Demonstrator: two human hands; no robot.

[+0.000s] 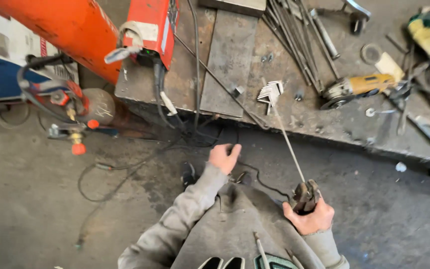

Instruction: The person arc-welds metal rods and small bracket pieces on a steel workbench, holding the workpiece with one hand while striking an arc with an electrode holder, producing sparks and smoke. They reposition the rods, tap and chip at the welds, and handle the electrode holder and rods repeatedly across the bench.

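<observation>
My right hand [310, 217] grips a dark electrode holder [306, 195] with a thin rod [285, 137] clamped in it. The rod slants up to a small stack of pale metal pieces [269, 91] on the rusty steel workbench [294, 114], and its tip touches or nearly touches them. My left hand [223, 157] hangs below the bench's front edge with curled fingers around a black cable [257, 177]. Grey sleeves and a grey top fill the lower middle of the view.
A red welding machine [151, 26] sits on the bench's left end, with cables dropping to the concrete floor. An orange cylinder [70, 30] leans at the top left. A yellow angle grinder [357, 87], metal rods [294, 35] and a flat steel plate [230, 60] lie on the bench.
</observation>
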